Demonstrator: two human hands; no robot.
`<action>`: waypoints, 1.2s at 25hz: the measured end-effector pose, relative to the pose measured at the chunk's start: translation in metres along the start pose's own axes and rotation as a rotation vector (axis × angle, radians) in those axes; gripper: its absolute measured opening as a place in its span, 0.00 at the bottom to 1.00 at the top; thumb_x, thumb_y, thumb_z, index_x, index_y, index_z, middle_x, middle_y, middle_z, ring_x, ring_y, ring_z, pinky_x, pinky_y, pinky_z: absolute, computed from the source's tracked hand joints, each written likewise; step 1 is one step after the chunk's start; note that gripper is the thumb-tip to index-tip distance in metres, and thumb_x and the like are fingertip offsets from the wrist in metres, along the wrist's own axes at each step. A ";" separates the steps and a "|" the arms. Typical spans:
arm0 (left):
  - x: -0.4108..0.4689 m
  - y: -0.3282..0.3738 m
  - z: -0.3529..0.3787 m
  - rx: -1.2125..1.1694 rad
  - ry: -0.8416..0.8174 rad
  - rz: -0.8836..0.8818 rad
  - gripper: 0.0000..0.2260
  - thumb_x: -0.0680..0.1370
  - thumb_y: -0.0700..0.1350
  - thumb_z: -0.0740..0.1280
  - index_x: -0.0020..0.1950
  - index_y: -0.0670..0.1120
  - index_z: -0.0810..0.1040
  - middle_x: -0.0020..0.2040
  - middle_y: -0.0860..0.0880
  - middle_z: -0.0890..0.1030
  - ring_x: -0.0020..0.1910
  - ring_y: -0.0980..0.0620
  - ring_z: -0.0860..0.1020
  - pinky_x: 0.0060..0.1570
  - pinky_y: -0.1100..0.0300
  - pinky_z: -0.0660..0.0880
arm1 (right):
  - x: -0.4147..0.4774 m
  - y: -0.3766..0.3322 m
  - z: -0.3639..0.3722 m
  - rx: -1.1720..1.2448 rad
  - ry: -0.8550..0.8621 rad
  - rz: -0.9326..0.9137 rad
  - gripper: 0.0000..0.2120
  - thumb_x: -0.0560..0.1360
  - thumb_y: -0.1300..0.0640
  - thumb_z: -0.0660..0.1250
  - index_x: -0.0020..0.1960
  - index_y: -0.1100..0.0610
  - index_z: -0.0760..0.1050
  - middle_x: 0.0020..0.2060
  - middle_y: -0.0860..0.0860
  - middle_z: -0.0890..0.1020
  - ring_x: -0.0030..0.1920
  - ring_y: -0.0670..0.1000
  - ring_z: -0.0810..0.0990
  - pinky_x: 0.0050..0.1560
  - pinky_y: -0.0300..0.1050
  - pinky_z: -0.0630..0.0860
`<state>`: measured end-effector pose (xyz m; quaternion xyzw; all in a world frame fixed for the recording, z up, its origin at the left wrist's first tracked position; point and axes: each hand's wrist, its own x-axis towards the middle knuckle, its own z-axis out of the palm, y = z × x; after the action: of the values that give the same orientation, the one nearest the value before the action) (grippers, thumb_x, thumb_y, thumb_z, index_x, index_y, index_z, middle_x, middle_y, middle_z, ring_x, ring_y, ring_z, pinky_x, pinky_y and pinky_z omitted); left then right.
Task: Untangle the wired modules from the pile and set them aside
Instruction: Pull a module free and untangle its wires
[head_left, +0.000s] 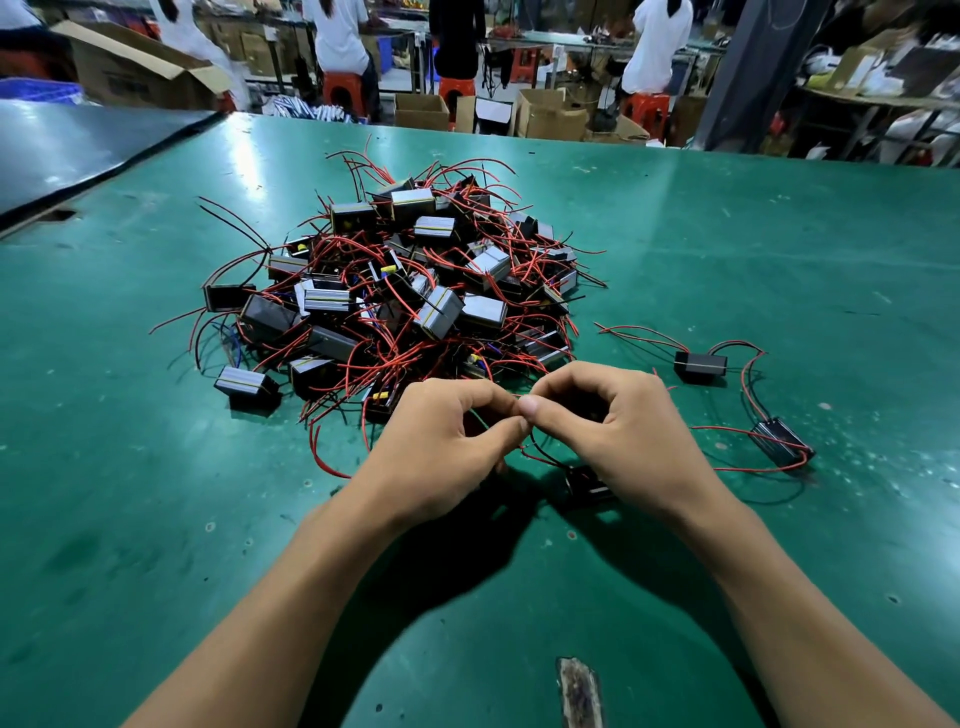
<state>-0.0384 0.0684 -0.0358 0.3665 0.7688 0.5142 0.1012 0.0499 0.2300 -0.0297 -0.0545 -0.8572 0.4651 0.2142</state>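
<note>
Pinching wire (540, 456) with left hand (441, 441) and right hand (623, 436), fingertips (529, 405) meeting, before pile (405, 291) at green table (156, 519) centre. Under right hand, near module (587, 486) half hidden, axis unclear. Toward right edge, freed module (782, 441) slanting toward near-right corner. Behind: boxes (550, 114), stools (343, 88).

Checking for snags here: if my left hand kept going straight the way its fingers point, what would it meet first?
Probably the right hand. The left hand points forward and rightward, and the two hands' fingertips touch, pinching a thin wire between them. Depth there is hard to judge.
</note>
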 end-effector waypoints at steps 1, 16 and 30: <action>0.000 0.000 -0.001 0.016 0.010 0.021 0.02 0.76 0.44 0.72 0.45 0.49 0.85 0.31 0.53 0.83 0.28 0.50 0.80 0.31 0.63 0.74 | 0.000 0.000 0.000 -0.003 0.011 0.011 0.07 0.75 0.54 0.74 0.38 0.51 0.81 0.26 0.41 0.77 0.28 0.39 0.69 0.32 0.30 0.65; 0.002 0.005 -0.014 -0.042 -0.075 -0.103 0.04 0.77 0.44 0.72 0.43 0.48 0.84 0.32 0.50 0.83 0.30 0.57 0.76 0.34 0.65 0.72 | 0.002 0.000 -0.010 -0.167 -0.073 -0.330 0.04 0.74 0.63 0.75 0.48 0.58 0.85 0.41 0.49 0.84 0.42 0.51 0.82 0.45 0.39 0.75; 0.004 0.004 -0.019 -0.152 -0.244 -0.121 0.07 0.80 0.42 0.67 0.46 0.41 0.82 0.24 0.59 0.74 0.23 0.63 0.66 0.26 0.72 0.63 | 0.002 0.004 -0.010 -0.117 -0.132 -0.278 0.06 0.74 0.60 0.74 0.51 0.56 0.86 0.41 0.50 0.85 0.41 0.52 0.82 0.42 0.42 0.76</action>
<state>-0.0492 0.0580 -0.0229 0.3708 0.7302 0.5155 0.2523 0.0514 0.2405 -0.0276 0.0829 -0.8943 0.3828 0.2163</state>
